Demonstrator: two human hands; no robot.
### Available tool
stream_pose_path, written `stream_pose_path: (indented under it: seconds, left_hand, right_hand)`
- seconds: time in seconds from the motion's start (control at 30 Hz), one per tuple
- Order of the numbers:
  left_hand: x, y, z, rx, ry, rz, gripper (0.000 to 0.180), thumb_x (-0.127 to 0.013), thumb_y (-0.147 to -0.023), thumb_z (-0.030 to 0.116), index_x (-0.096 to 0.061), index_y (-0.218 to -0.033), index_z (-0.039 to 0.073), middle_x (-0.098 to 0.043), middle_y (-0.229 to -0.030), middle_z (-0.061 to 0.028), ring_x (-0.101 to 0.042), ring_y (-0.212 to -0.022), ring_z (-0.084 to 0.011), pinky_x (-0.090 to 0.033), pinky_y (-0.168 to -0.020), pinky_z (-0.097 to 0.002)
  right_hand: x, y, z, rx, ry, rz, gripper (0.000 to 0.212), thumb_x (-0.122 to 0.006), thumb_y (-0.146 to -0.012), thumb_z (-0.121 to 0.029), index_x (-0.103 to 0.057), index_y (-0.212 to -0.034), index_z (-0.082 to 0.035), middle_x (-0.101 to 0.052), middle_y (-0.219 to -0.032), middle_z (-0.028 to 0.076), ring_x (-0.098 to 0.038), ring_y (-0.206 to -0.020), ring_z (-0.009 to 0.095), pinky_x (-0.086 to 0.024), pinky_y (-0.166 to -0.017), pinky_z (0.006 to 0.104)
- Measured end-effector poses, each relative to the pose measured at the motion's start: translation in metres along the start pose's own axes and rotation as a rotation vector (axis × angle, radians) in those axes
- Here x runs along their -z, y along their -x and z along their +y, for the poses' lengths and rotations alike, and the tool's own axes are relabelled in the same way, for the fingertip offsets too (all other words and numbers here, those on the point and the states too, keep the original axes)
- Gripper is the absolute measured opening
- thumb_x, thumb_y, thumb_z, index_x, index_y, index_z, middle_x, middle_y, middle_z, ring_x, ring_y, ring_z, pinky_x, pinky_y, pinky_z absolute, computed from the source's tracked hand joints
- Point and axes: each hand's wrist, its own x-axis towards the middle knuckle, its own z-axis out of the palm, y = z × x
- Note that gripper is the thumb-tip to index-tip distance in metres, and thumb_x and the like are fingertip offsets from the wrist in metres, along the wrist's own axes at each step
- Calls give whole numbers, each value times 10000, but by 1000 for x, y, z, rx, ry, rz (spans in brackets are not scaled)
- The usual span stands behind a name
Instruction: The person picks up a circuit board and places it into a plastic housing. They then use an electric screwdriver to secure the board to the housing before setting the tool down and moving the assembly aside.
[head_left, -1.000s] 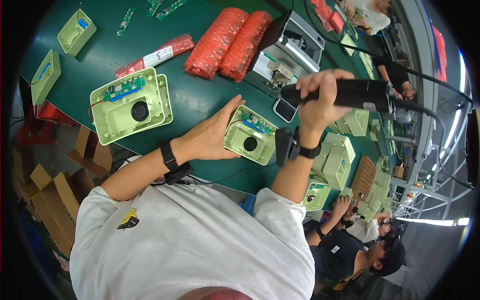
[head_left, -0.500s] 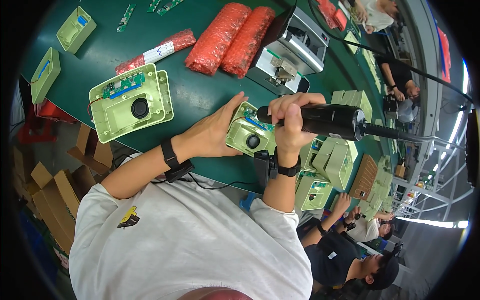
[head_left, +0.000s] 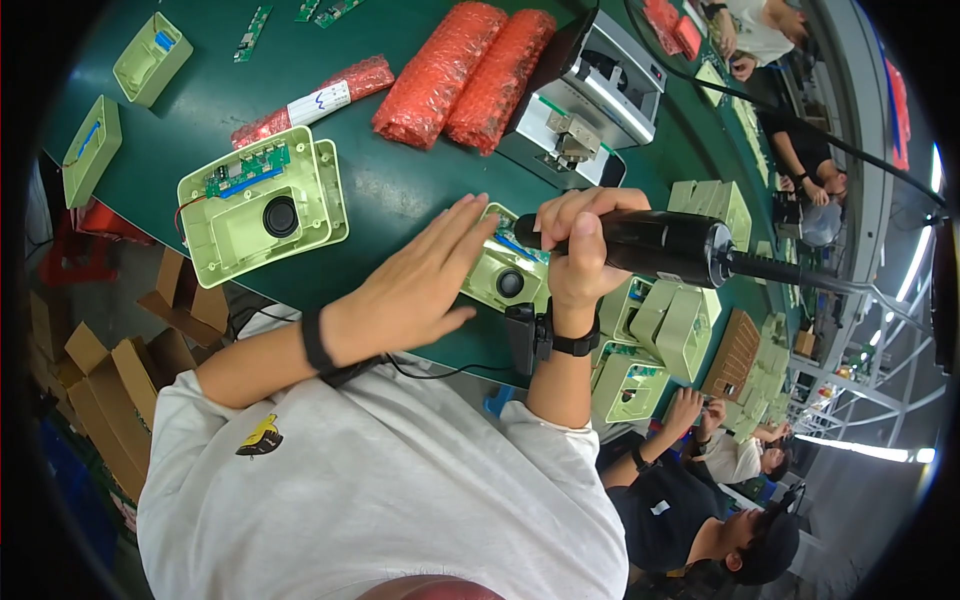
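My right hand (head_left: 580,245) is wrapped round a black electric screwdriver (head_left: 665,245), its cable running off to the right. The tool's front end hangs over a pale green plastic housing (head_left: 485,280) with a round black speaker (head_left: 510,283) and a green circuit board, partly hidden by the tool and hand. Just left of this housing, my left hand (head_left: 415,280) is open with its fingers stretched out, holding nothing. Further left lie more pale green housings (head_left: 235,245), stacked, the upper one carrying a circuit board (head_left: 247,170), a blue strip and a speaker.
Red bubble-wrap rolls (head_left: 440,75) lie at the back beside a grey-and-black machine (head_left: 580,110). Two small green housings (head_left: 90,150) stand far left, with loose circuit boards (head_left: 253,35) near the back edge. Stacked housings (head_left: 675,325) sit on the right. A co-worker (head_left: 690,510) works at lower right.
My left hand has let go of the housing and moved a little left, its fingers straightening. My right hand and the screwdriver have barely moved.
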Motion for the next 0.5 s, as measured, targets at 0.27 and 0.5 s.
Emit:
stream_pose_path:
  seconds: [0.27, 0.5]
  left_hand:
    - [158, 56, -5, 401, -623, -97, 1179, -919, -635, 129, -293, -1630, 34, -381, -1626, -243, -351, -1538, -417, -227, -1273, -615]
    - [163, 32, 17, 310, -495, -37, 921, -857, -618, 53, -460, -1448, 12, -577, -1369, -210, -537, -1302, -408, -431, -1083, -524]
  right_hand:
    - [13, -24, -21, 147, -38, 19, 194, -645, -1002, -113, -464, -1037, -54, -502, -685, 72, -478, -521, 166, -477, -526, 358]
    - [11, -76, 10, 193, 33, 272, 221, -686, -991, -55, -482, -1077, -57, -497, -727, 45, -513, -551, 168, -496, -550, 381]
